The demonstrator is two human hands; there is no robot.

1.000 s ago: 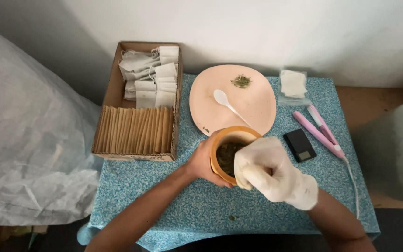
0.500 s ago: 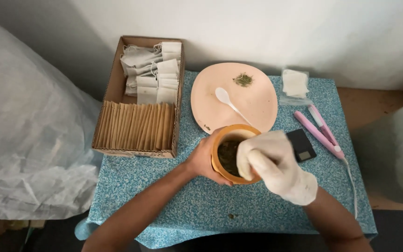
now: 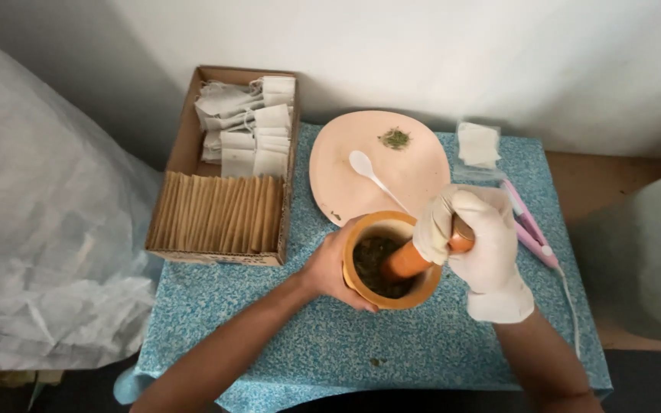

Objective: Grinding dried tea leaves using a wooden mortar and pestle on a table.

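Observation:
An orange-brown mortar point(image 3: 424, 288) with dark green crushed herbs point(image 3: 375, 256) inside stands on the blue speckled table point(image 3: 284, 321). My bare left hand point(image 3: 332, 268) wraps around the mortar's left side. My right hand point(image 3: 474, 237), in a white glove, grips an orange pestle point(image 3: 403, 261) that leans into the bowl from the right, its tip in the herbs.
Behind the mortar lies a peach plate point(image 3: 415, 172) with a white spoon point(image 3: 369, 172) and a small herb pile point(image 3: 395, 138). A cardboard box point(image 3: 185, 138) of paper tea bags and brown sachets sits at left. A pink sealer tool point(image 3: 531, 228) and a white packet point(image 3: 477, 144) lie at right.
My gloved right hand has shifted right and up off the bowl's mouth, tilting the pestle so its shaft shows. It now hides the small black device. My left hand stays on the mortar.

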